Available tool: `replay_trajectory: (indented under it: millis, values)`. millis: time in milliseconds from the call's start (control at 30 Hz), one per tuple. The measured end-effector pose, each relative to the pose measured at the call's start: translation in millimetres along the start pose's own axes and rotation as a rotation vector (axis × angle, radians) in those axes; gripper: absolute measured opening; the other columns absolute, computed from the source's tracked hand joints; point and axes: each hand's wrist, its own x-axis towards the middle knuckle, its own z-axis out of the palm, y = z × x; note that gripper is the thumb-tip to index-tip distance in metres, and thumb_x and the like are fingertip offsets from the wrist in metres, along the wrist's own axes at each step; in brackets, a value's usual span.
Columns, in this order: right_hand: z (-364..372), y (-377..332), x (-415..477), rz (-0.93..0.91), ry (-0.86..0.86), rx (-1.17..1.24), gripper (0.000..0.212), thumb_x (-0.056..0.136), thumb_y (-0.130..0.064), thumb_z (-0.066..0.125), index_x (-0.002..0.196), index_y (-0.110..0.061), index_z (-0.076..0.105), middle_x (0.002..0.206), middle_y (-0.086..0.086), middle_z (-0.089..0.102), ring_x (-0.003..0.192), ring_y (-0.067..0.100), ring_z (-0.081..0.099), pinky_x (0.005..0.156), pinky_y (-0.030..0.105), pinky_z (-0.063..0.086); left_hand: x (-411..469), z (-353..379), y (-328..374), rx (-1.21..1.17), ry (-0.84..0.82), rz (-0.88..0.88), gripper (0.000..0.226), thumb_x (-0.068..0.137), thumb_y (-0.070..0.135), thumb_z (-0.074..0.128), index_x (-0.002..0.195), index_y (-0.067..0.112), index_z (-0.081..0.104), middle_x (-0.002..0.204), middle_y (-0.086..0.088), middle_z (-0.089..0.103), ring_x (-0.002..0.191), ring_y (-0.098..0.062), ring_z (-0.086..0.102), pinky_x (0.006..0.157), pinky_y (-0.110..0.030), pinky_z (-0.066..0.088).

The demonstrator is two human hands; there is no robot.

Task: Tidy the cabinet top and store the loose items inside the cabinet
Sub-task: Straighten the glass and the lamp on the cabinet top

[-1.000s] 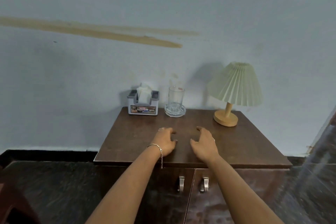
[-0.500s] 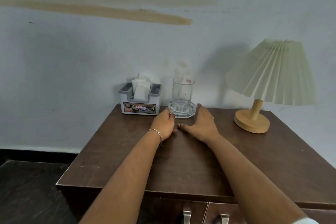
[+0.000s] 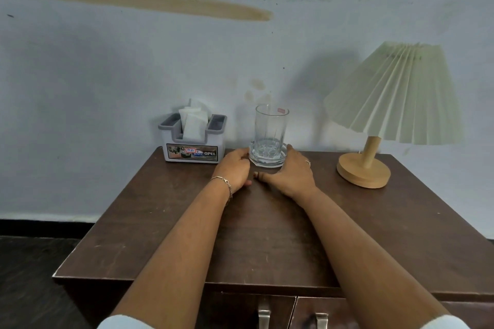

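On the brown cabinet top (image 3: 267,243), a clear drinking glass (image 3: 271,128) stands on a glass saucer (image 3: 267,161) at the back, near the wall. My left hand (image 3: 235,171) lies on the wood just left of the saucer, with its fingers reaching the rim. On the other side, my right hand (image 3: 290,173) has straight fingers along the saucer's right edge. Both thumbs point at each other in front of the saucer. Neither hand has lifted anything.
A grey tissue holder (image 3: 192,141) with white tissues sits left of the glass. A lamp with a pleated shade (image 3: 393,99) and a round wooden base (image 3: 362,171) stands at the back right. Two metal door handles (image 3: 263,318) show below the front edge, doors closed.
Both hands slid from the middle of the cabinet top back to the saucer and now flank it. The view has come closer to the cabinet.
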Motion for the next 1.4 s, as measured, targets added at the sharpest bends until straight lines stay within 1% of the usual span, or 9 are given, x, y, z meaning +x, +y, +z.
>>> replay_trajectory:
  millis: [167, 667, 733, 800, 867, 1033, 1200, 1267, 1400]
  values:
    - [1.9, 2.4, 0.8, 0.023, 0.064, -0.053, 0.101, 0.06, -0.064, 0.075, 0.137, -0.007, 0.041, 0.135, 0.01, 0.052, 0.129, 0.028, 0.045, 0.109, 0.04, 0.035, 1.6, 1.7, 3.5, -0.007, -0.035, 0.011, 0.055, 0.089, 0.004, 0.033, 0.137, 0.027, 0.048, 0.143, 0.006, 0.046, 0.084, -0.005, 0.051, 0.054, -0.021, 0.054]
    - [2.6, 3.8, 1.6, 0.044, 0.122, -0.015, 0.092, 0.061, -0.058, 0.077, 0.128, -0.005, 0.046, 0.128, 0.012, 0.055, 0.125, 0.03, 0.046, 0.106, 0.037, 0.035, 3.6, 4.0, 7.4, -0.035, -0.089, -0.034, 0.059, 0.088, -0.004, 0.032, 0.141, 0.02, 0.039, 0.147, 0.001, 0.041, 0.126, -0.016, 0.042, 0.044, -0.013, 0.048]
    - [0.6, 3.6, 0.5, 0.057, 0.091, -0.019, 0.1, 0.062, -0.057, 0.078, 0.135, 0.0, 0.039, 0.136, 0.016, 0.048, 0.13, 0.031, 0.04, 0.11, 0.039, 0.031, 0.6, 5.1, 7.2, 0.01, -0.091, -0.029, 0.058, 0.088, 0.0, 0.035, 0.142, 0.022, 0.038, 0.147, 0.001, 0.041, 0.11, -0.013, 0.05, 0.056, -0.019, 0.054]
    - [-2.9, 4.1, -4.2, 0.057, 0.065, -0.012, 0.104, 0.063, -0.054, 0.079, 0.138, 0.001, 0.034, 0.14, 0.017, 0.044, 0.133, 0.031, 0.035, 0.111, 0.041, 0.029, -5.1, 6.4, 7.6, 0.121, -0.064, -0.01, 0.057, 0.087, 0.007, 0.038, 0.141, 0.025, 0.038, 0.143, -0.004, 0.044, 0.093, -0.014, 0.058, 0.081, -0.033, 0.056]
    - [-7.6, 5.3, -14.0, 0.039, 0.069, 0.016, 0.099, 0.064, -0.05, 0.08, 0.138, -0.001, 0.036, 0.139, 0.015, 0.045, 0.132, 0.029, 0.036, 0.111, 0.039, 0.029, -11.8, 6.7, 9.5, 0.255, -0.034, 0.023, 0.057, 0.085, 0.015, 0.042, 0.142, 0.025, 0.038, 0.139, -0.01, 0.048, 0.104, -0.026, 0.061, 0.096, -0.04, 0.049]
    - [-28.4, 15.1, -46.8, 0.048, 0.18, 0.106, 0.076, 0.07, -0.036, 0.08, 0.133, -0.007, 0.046, 0.131, 0.01, 0.052, 0.127, 0.024, 0.045, 0.108, 0.033, 0.033, -40.3, 15.2, 18.8, 0.37, 0.064, 0.022, 0.056, 0.087, 0.026, 0.055, 0.139, 0.018, 0.037, 0.142, -0.016, 0.033, 0.132, -0.033, 0.031, 0.109, -0.035, 0.027]
    - [-66.6, 41.9, -74.8, 0.17, 0.333, 0.088, 0.027, 0.076, -0.025, 0.073, 0.098, -0.018, 0.058, 0.104, 0.0, 0.063, 0.103, 0.022, 0.06, 0.087, 0.034, 0.048, -82.0, 59.2, 38.9, 0.528, -0.022, 0.208, 0.055, 0.084, 0.032, 0.059, 0.133, 0.016, 0.04, 0.139, -0.012, 0.028, 0.13, -0.031, 0.027, 0.107, -0.039, 0.031]
    - [-83.1, 56.2, -78.7, 0.224, 0.411, 0.058, 0.031, 0.075, -0.022, 0.073, 0.101, -0.015, 0.057, 0.109, 0.005, 0.06, 0.105, 0.027, 0.057, 0.089, 0.036, 0.046, -90.4, 82.8, 45.8, 0.572, -0.109, 0.282, 0.052, 0.086, 0.032, 0.057, 0.134, 0.019, 0.043, 0.144, -0.007, 0.03, 0.135, -0.026, 0.028, 0.111, -0.042, 0.03]
    - [-104.1, 86.2, -76.7, 0.346, 0.374, 0.023, 0.074, 0.069, -0.024, 0.081, 0.129, -0.007, 0.041, 0.134, 0.016, 0.04, 0.124, 0.033, 0.043, 0.105, 0.038, 0.035, -95.3, 118.5, 59.5, 0.665, -0.245, 0.313, 0.055, 0.09, 0.032, 0.051, 0.142, 0.02, 0.037, 0.157, 0.002, 0.022, 0.143, -0.021, 0.021, 0.117, -0.05, 0.015]
